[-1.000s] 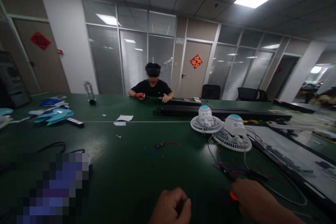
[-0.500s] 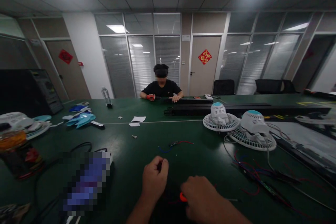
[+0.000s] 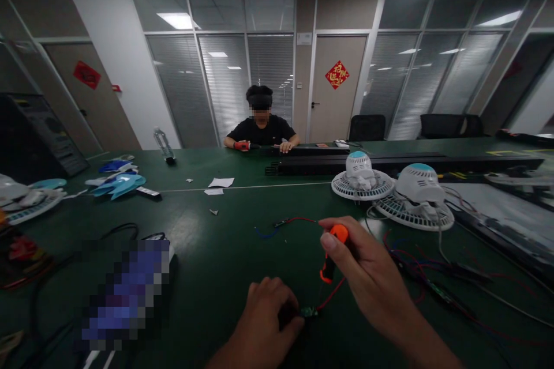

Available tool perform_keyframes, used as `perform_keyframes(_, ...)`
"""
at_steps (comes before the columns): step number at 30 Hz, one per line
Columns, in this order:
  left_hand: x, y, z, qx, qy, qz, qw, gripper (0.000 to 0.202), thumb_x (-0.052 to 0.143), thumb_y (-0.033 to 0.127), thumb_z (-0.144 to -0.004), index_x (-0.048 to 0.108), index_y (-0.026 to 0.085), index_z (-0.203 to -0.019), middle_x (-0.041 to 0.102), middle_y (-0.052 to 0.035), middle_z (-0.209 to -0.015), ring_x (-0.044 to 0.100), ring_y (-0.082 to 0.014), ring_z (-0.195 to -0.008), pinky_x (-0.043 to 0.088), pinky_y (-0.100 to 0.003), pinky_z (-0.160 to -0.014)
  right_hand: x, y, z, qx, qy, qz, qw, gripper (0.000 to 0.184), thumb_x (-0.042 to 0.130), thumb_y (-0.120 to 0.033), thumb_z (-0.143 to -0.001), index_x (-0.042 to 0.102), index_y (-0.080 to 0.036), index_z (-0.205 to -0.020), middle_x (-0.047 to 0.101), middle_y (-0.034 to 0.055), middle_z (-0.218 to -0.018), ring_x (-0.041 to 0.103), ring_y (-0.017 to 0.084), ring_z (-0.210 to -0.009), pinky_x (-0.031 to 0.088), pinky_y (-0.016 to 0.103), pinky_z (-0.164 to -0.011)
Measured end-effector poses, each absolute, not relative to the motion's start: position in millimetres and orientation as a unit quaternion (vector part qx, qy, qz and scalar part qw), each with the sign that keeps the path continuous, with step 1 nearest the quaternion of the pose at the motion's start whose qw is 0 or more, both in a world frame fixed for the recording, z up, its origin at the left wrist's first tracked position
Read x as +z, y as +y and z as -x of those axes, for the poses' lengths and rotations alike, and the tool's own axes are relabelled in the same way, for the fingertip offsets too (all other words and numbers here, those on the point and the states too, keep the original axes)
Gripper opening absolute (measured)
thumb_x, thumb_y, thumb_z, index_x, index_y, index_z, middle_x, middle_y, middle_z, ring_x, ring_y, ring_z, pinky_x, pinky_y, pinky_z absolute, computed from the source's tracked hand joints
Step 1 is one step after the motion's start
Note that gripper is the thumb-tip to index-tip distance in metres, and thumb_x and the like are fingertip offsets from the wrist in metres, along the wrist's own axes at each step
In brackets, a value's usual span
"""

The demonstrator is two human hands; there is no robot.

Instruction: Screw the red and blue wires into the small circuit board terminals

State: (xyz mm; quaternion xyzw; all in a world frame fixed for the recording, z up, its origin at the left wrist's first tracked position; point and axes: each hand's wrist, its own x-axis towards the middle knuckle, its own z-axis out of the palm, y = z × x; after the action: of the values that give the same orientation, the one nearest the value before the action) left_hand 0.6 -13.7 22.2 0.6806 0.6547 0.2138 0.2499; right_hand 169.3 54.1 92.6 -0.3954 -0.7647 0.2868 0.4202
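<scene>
My right hand is wrapped around the orange and black handle of a screwdriver, its thin shaft pointing down. Below the handle lies a small green circuit board with a red wire running from its right end. The thumb and fingers of my left hand close on the board's left end, which they hide. Whether the screwdriver's tip touches the board I cannot tell. Farther up the table rests another small board with a red and a blue wire.
Two white fan heads stand at the right, beside a tangle of wired boards. On the left lie a blurred-out device and light-blue fan blades. Long black bars lie before a person sitting opposite.
My right hand has lifted and turned with the screwdriver, which now points down. My left hand has moved lower, onto the small circuit board. The view has tilted down.
</scene>
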Motion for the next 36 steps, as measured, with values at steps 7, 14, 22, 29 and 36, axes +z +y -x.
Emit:
perform_keyframes(7,14.5,-13.1,-4.8,0.227,0.645,-0.689,0.240,0.015,0.066,0.023,-0.074,0.070,0.023,-0.088,0.063,-0.0030,-0.091,0.053,-0.0234,-0.091,0.033,-0.039,-0.082,69.6,48.4,-165.0,0.260,-0.770,0.367,0.453,0.027,0.047,-0.044,-0.093,0.055,-0.020,-0.102,0.065,-0.0020,-0.067,0.056,0.010,-0.049,0.045,0.022,-0.047)
perform_keyframes(14,13.0,-13.5,-4.5,0.235,0.629,-0.708,0.217,0.011,0.064,0.023,-0.078,0.073,0.025,-0.085,0.063,-0.0016,-0.087,0.055,-0.0203,-0.086,0.034,-0.036,-0.078,69.7,38.4,-168.6,0.225,-0.782,0.364,0.453,0.021,0.047,-0.040,-0.094,0.055,-0.021,-0.097,0.063,-0.0037,-0.063,0.060,0.011,-0.053,0.046,0.021,-0.050)
perform_keyframes(22,14.4,-12.6,-3.0,0.227,0.627,-0.715,0.208,0.015,0.064,0.024,-0.079,0.075,0.026,-0.089,0.065,-0.0024,-0.088,0.056,-0.0209,-0.086,0.036,-0.037,-0.078,61.6,39.5,-163.6,0.208,-0.792,0.367,0.441,0.021,0.047,-0.039,-0.093,0.055,-0.020,-0.096,0.065,-0.0024,-0.063,0.062,0.012,-0.052,0.047,0.023,-0.050)
perform_keyframes(29,15.8,-12.7,-3.5,0.227,0.628,-0.715,0.206,0.015,0.064,0.025,-0.079,0.075,0.026,-0.089,0.065,-0.0029,-0.089,0.057,-0.0211,-0.087,0.037,-0.037,-0.079,61.8,39.3,-163.6,0.202,-0.791,0.371,0.443,0.021,0.048,-0.039,-0.092,0.056,-0.020,-0.094,0.065,-0.0020,-0.063,0.062,0.011,-0.051,0.047,0.022,-0.049)
perform_keyframes(36,18.3,-13.5,-5.0,0.222,0.628,-0.715,0.214,0.015,0.064,0.024,-0.079,0.075,0.025,-0.089,0.065,-0.0032,-0.088,0.057,-0.0215,-0.087,0.037,-0.038,-0.079,60.6,39.8,-162.2,0.200,-0.790,0.372,0.444,0.020,0.048,-0.038,-0.092,0.056,-0.020,-0.094,0.066,-0.0018,-0.064,0.063,0.012,-0.053,0.048,0.023,-0.050)
